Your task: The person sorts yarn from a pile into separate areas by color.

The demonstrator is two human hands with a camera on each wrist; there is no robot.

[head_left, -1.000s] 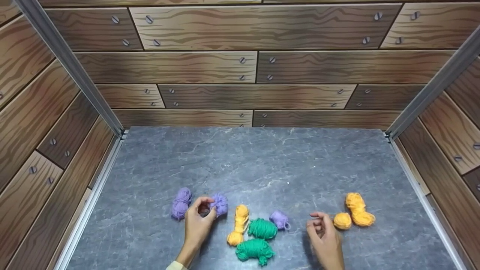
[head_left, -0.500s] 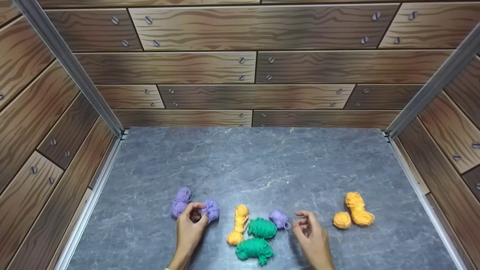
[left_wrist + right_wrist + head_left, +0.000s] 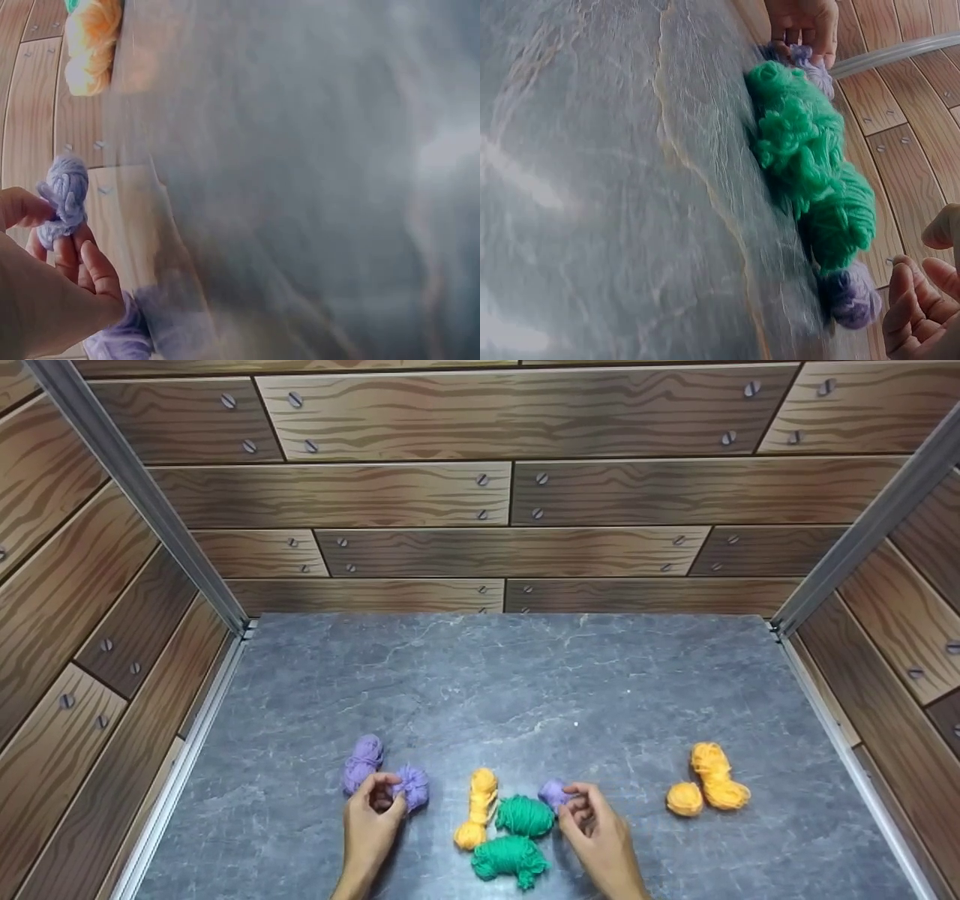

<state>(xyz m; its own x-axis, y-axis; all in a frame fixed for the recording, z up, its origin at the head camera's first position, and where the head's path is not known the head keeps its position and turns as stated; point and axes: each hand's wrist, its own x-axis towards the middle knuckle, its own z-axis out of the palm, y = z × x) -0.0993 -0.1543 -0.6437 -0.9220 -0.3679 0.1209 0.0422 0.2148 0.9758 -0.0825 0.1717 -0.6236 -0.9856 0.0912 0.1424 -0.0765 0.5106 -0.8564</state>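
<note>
My left hand pinches a purple yarn bundle between thumb and fingers; the left wrist view shows this bundle at the fingertips. Just behind that hand lies a longer purple skein. My right hand is at a small purple yarn ball, fingers bent loosely and thumb apart from them. In the right wrist view the fingertips stand just beside the small purple ball. Two green yarn bundles, one behind and one in front, lie between my hands.
An orange skein lies along the left side of the green bundles. Farther right are an orange ball and a larger orange skein. Wood-patterned walls enclose the grey marbled table at the back and sides.
My left hand has carried its purple bundle left, close to the longer purple skein. My right hand has moved left from near the orange ball to the small purple ball.
</note>
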